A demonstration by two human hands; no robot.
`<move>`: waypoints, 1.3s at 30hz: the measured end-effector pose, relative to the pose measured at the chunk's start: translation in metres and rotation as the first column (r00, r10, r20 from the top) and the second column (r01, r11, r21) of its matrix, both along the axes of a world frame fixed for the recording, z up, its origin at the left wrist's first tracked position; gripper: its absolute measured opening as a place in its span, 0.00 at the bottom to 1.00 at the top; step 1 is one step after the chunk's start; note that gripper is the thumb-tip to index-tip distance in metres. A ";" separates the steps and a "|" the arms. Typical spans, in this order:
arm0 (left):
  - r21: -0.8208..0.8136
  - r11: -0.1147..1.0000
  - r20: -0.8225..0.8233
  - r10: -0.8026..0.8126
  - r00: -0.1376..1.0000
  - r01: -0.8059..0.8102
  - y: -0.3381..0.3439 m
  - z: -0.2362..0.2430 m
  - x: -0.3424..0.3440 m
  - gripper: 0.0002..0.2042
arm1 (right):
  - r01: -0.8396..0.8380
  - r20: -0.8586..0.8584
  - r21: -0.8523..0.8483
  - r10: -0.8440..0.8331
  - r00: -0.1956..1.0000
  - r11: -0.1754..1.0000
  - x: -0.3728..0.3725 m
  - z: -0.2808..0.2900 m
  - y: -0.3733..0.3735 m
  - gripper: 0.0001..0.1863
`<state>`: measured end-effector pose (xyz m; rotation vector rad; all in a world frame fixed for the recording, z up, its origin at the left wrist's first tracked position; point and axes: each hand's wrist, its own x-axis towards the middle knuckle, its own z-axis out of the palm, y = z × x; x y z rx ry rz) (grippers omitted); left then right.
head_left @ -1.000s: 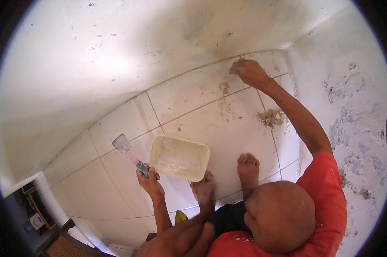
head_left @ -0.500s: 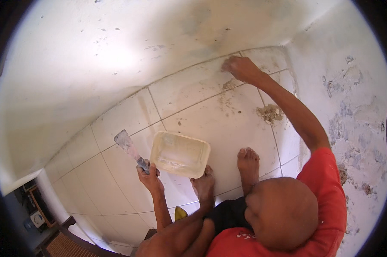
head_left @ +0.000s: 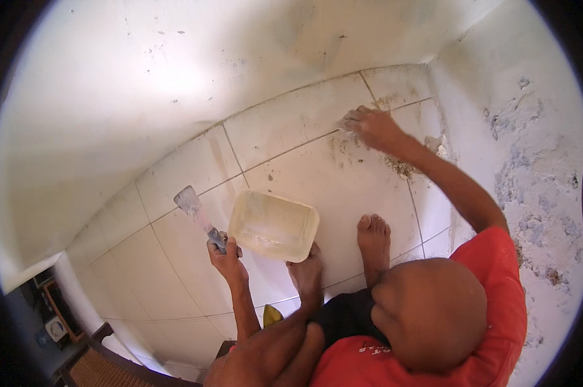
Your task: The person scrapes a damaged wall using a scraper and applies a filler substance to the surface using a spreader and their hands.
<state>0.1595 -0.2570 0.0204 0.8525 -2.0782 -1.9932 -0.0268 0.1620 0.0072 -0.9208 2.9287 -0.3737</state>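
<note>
My left hand [head_left: 225, 255] is closed around the dark handle of a putty knife [head_left: 193, 205], its wide blade smeared pale and pointing up and left. Right against those fingers is a shallow cream plastic tub [head_left: 275, 226] with pale residue inside, its lower edge by my left foot. Whether the same hand also grips the tub's rim, I cannot tell. My right arm reaches far out, and my right hand [head_left: 369, 126] is low over the tiles with fingers curled down. Something whitish shows at its fingertips, too blurred to name.
Crumbled debris [head_left: 401, 168] lies on the tiled floor [head_left: 304, 174], close to my right forearm. Flaking patches mark the right wall [head_left: 530, 161]. My bare right foot [head_left: 374, 242] stands on the tiles. A woven chair seat [head_left: 104, 371] is at lower left.
My right hand has come back from the base of the far wall, slightly nearer to me. The tub and putty knife have shifted slightly.
</note>
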 end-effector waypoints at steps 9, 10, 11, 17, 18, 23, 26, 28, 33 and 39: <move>0.014 0.999 0.015 0.031 0.999 -0.031 -0.003 -0.006 0.003 0.10 | 0.308 -0.139 0.000 -0.305 0.942 0.951 0.022 -0.057 -0.193 0.21; 0.047 0.998 0.009 0.030 1.000 -0.030 0.007 -0.007 -0.001 0.10 | 0.466 -0.158 -0.167 -0.490 0.857 0.869 0.006 -0.097 -0.179 0.20; 0.024 0.999 0.016 0.042 0.999 -0.043 -0.002 -0.004 0.002 0.10 | 0.486 -0.100 0.024 -0.481 0.871 0.874 -0.008 -0.095 -0.168 0.21; 0.021 1.000 0.024 0.013 1.000 -0.014 -0.009 -0.008 0.001 0.11 | 0.543 -0.089 0.078 -0.537 0.839 0.836 -0.016 -0.069 -0.176 0.19; 0.020 1.000 0.018 0.021 1.000 -0.021 -0.008 -0.006 0.001 0.12 | 0.477 0.048 0.067 -0.481 0.875 0.876 -0.008 -0.061 -0.192 0.19; -0.015 1.000 0.029 -0.015 0.999 0.015 -0.007 -0.001 0.005 0.12 | 0.640 0.044 0.012 -0.639 0.768 0.769 -0.041 -0.036 -0.151 0.16; 0.010 1.000 0.012 0.015 1.000 -0.015 0.002 -0.006 -0.005 0.11 | 0.621 -0.052 -0.006 -0.621 0.782 0.784 -0.028 -0.070 -0.185 0.16; 0.011 1.000 0.021 0.018 1.000 -0.018 0.000 -0.002 -0.003 0.12 | 0.579 -0.003 -0.124 -0.583 0.812 0.806 -0.025 -0.070 -0.189 0.17; 0.038 0.999 0.013 -0.004 1.000 0.003 0.003 0.001 0.000 0.11 | 0.624 -0.081 -0.008 -0.623 0.778 0.781 -0.044 -0.062 -0.153 0.17; 0.035 0.999 -0.019 0.015 1.000 -0.014 -0.010 -0.003 0.001 0.11 | 0.624 -0.099 -0.022 -0.623 0.776 0.781 -0.057 -0.061 -0.131 0.20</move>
